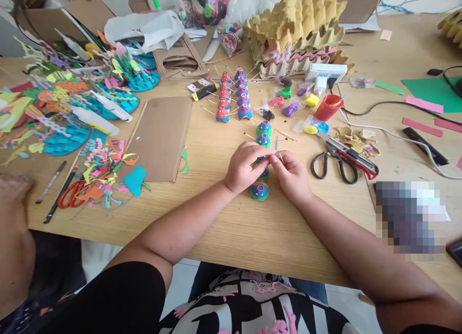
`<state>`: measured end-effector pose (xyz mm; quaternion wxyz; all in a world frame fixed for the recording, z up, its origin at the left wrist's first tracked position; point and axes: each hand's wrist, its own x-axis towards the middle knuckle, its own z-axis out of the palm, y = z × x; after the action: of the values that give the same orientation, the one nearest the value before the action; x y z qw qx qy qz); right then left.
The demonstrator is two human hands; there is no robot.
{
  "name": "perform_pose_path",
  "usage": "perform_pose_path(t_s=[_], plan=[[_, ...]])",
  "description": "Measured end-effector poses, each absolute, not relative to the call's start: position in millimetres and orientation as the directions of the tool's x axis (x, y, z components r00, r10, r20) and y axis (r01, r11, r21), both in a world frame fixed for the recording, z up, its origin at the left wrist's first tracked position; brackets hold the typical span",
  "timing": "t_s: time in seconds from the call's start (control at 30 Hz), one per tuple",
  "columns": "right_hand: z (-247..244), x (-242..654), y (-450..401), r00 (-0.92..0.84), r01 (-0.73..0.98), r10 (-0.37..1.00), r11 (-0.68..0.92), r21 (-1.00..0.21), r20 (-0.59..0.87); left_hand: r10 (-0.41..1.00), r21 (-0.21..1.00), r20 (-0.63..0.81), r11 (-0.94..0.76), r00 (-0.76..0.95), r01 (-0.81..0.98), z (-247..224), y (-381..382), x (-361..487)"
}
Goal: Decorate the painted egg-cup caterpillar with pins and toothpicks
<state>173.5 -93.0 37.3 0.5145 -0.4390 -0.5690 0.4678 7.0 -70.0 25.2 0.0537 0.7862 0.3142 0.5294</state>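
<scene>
Fingertips pinched together, my left hand (247, 165) and my right hand (293, 176) meet over a row of blue-and-green egg-carton humps. A thin pale stick, like a toothpick (282, 157), shows at my right fingertips. Whatever my left fingers pinch is too small to make out. The nearest hump (259, 190) has a red ring and small dots on it; my hands partly cover the middle humps. Beyond them stand a red-and-blue caterpillar (223, 103) and a purple-and-blue caterpillar (243, 96), with thin sticks poking out. Loose toothpicks (286, 134) lie past my right hand.
Black-handled scissors (341, 165) and a red utility knife (352, 156) lie at right, near a red cup (329, 108) and bagged clay (292, 109). At left are cardboard (162, 136), paper scraps (104, 173) and orange scissors (71, 194). Another person's arm (14, 218) rests at far left.
</scene>
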Motion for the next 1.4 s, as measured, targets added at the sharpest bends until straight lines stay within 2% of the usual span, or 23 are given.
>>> perform_pose_path(t_s=[0.23, 0.57, 0.87, 1.07, 1.23, 1.4], plan=[[33.7, 177.1, -88.6, -0.086, 0.013, 0.980, 0.179, -0.984, 0.178, 0.546, 0.419, 0.805, -0.800, 0.232, 0.429, 28.5, -67.4, 6.8], [35.4, 178.3, -89.7, -0.085, 0.045, 0.981, 0.182, -0.982, 0.177, 0.613, 0.462, 0.754, -0.751, 0.237, 0.471, 27.4, -67.4, 4.7], [37.3, 179.0, -89.9, -0.126, -0.048, 0.983, 0.129, -0.990, 0.134, 0.517, 0.373, 0.824, -0.801, 0.230, 0.468, 25.8, -65.5, 4.0], [35.9, 177.6, -91.6, -0.094, -0.086, 0.989, 0.105, -0.991, 0.113, 0.538, 0.369, 0.808, -0.780, 0.241, 0.505, 25.8, -66.5, 2.8], [32.7, 174.2, -91.9, -0.074, -0.150, 0.993, 0.076, -0.986, 0.088, 0.452, 0.315, 0.867, -0.822, 0.208, 0.474, 27.0, -67.5, 4.3], [30.9, 171.6, -93.4, -0.047, -0.153, 0.994, 0.091, -0.984, 0.099, 0.477, 0.362, 0.860, -0.821, 0.182, 0.442, 27.9, -67.5, 7.0]])
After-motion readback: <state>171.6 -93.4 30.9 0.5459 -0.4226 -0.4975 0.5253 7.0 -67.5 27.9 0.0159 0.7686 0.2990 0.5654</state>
